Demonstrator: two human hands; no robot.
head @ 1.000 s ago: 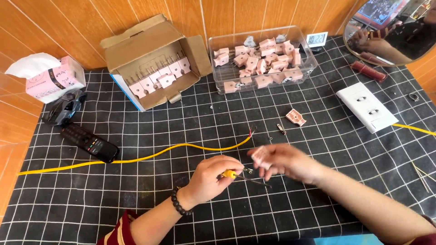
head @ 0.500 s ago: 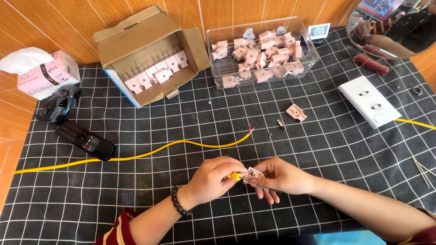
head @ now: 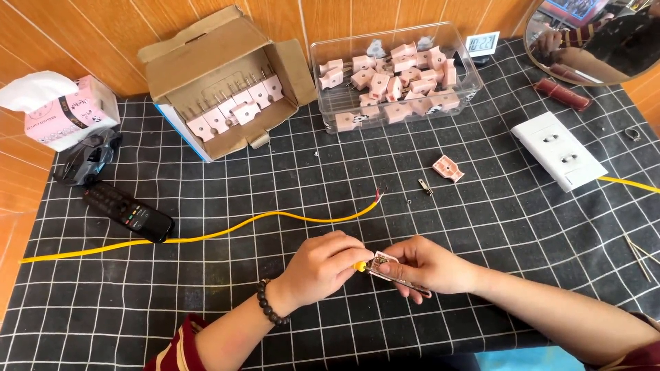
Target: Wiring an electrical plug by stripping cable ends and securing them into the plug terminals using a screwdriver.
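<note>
My left hand (head: 322, 269) is closed around a small screwdriver with a yellow handle (head: 359, 265), its tip pressed against a pink plug part (head: 382, 265). My right hand (head: 425, 266) pinches that pink plug part from the right, just above the black checked mat (head: 227, 302). A yellow cable (head: 227, 229) with bared wire ends lies on the mat a little beyond both hands. A loose pink plug half (head: 447, 168) and a small metal prong (head: 425, 185) lie farther back on the right.
An open cardboard box (head: 220, 82) of pink plugs and a clear plastic tub (head: 393, 79) of more stand at the back. A white wall socket (head: 559, 150), black remote (head: 128, 212), toy car (head: 88, 158), tissue box (head: 65, 110) and round mirror (head: 597, 38) surround the mat.
My right hand has drawn in towards my left, bringing the pink plug part against the screwdriver tip. Both hands sit slightly nearer to me than a second ago.
</note>
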